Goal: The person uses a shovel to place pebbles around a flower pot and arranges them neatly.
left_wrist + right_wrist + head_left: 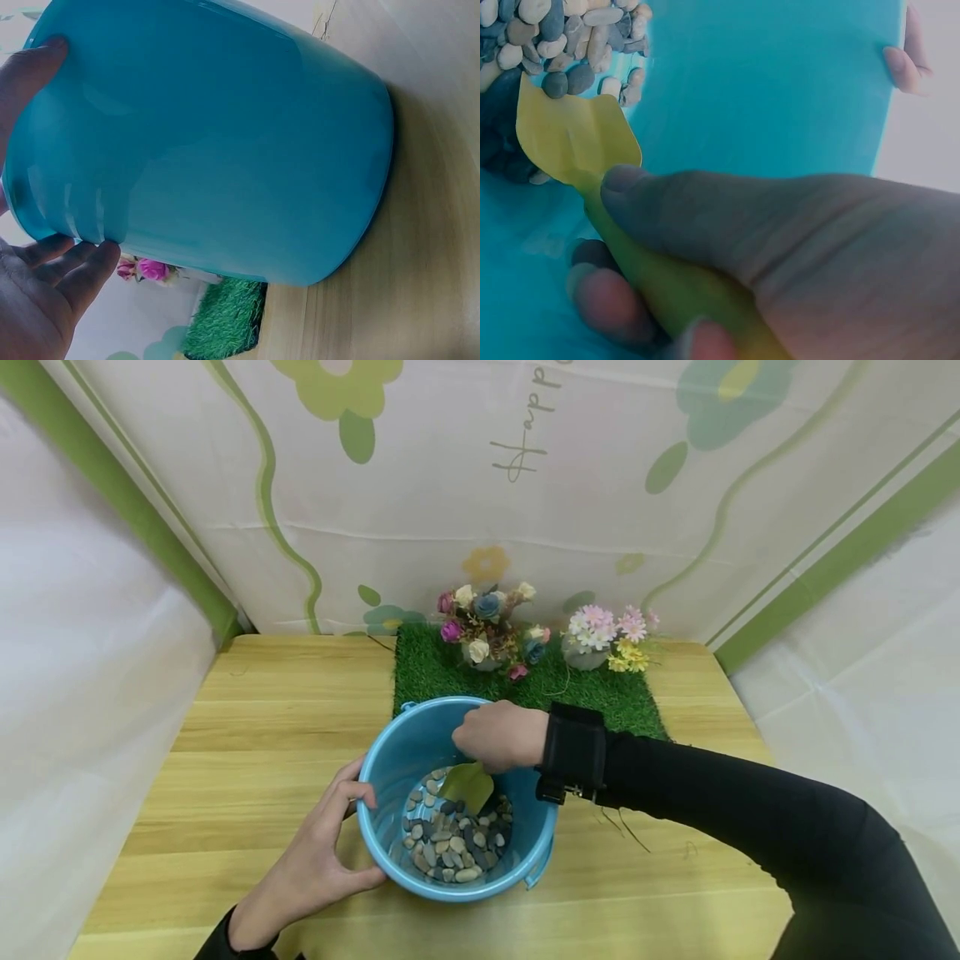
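Note:
A light blue bucket (457, 892) stands on the wooden table, with pebbles (450, 847) over its bottom. My left hand (318, 856) grips the bucket's side, one finger bent over the rim and the thumb against the outer wall; the left wrist view shows other fingers (86, 281) along the outside. Inside the bucket, my right hand (504, 735) holds a yellow-green toy shovel (468, 787) by its handle. In the right wrist view the thumb lies along the handle, and the shovel's blade (574, 131) meets the edge of the pebbles, a dark one at its tip.
Behind the bucket lies a green artificial grass mat (420, 664). On it stand a pot of mixed roses (487, 606) and a grey pot with pink and yellow flowers (588, 652). Printed curtains (480, 510) enclose the wooden table (247, 760) at the back and sides.

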The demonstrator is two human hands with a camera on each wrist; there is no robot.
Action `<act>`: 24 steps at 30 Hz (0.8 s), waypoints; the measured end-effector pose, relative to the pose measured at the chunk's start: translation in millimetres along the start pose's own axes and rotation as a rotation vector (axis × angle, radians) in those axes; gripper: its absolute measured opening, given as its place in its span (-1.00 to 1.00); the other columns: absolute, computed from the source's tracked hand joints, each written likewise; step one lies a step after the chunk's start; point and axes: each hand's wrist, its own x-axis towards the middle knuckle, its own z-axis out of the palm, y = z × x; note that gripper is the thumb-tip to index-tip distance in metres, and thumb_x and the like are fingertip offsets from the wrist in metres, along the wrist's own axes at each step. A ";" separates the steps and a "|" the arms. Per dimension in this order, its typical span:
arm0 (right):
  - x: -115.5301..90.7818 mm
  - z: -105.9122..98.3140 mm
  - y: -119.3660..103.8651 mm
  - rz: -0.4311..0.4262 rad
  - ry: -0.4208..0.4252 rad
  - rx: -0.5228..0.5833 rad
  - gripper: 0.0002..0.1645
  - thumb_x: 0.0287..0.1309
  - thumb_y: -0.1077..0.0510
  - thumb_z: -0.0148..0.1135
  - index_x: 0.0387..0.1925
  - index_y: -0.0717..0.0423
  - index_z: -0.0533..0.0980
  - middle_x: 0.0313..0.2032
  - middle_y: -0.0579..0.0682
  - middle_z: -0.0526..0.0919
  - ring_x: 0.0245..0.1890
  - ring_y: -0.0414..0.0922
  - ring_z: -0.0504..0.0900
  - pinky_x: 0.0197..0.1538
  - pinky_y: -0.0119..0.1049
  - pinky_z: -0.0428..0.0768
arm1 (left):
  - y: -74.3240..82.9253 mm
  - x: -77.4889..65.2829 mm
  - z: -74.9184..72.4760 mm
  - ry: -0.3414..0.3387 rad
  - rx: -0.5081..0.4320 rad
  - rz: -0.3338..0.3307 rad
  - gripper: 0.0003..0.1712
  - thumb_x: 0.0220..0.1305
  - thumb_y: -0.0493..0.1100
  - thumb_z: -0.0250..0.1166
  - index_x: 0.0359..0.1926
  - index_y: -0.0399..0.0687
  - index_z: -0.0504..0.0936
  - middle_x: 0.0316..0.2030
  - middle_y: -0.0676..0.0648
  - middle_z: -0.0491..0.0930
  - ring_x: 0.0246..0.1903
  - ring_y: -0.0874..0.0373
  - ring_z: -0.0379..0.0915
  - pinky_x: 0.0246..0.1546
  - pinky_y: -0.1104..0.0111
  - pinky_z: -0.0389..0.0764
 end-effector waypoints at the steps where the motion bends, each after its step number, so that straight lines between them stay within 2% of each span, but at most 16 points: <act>1: 0.5 0.1 0.3 0.008 -0.009 0.009 -0.62 0.32 0.34 0.27 -0.52 -0.01 0.32 -0.59 -0.11 0.14 -0.54 -0.18 0.12 -0.41 -0.31 0.16 | 0.1 0.1 0.0 0.000 0.002 0.000 -0.20 -0.14 -0.19 0.70 0.02 -0.12 0.34 0.48 -0.21 0.12 0.32 -0.19 0.25 -0.01 0.12 0.63; 9: 4.1 -1.3 1.2 0.058 -0.070 0.081 -0.59 0.34 0.32 0.27 -0.53 -0.02 0.28 -0.57 -0.10 0.16 -0.55 -0.17 0.13 -0.39 -0.29 0.18 | 0.6 0.3 -0.1 -0.002 0.005 -0.006 -0.19 -0.15 -0.21 0.70 0.03 -0.09 0.33 0.49 -0.20 0.11 0.33 -0.19 0.24 0.01 0.13 0.61; 16: 5.3 -0.6 3.7 0.027 -0.067 0.118 -0.47 0.33 0.29 0.28 -0.61 -0.04 0.19 -0.66 -0.13 0.08 -0.65 -0.21 0.06 -0.45 -0.34 0.15 | 1.4 -0.2 0.0 -0.005 0.004 -0.013 -0.19 -0.13 -0.21 0.69 0.03 -0.08 0.33 0.49 -0.20 0.10 0.33 -0.20 0.24 0.01 0.13 0.62; 24: 6.0 0.2 5.4 0.039 -0.086 0.167 -0.50 0.35 0.27 0.28 -0.60 -0.03 0.21 -0.67 -0.14 0.11 -0.68 -0.22 0.09 -0.48 -0.36 0.18 | 0.3 0.2 0.4 -0.005 0.010 -0.019 -0.19 -0.17 -0.24 0.70 0.02 -0.13 0.33 0.50 -0.19 0.10 0.33 -0.19 0.24 0.00 0.11 0.63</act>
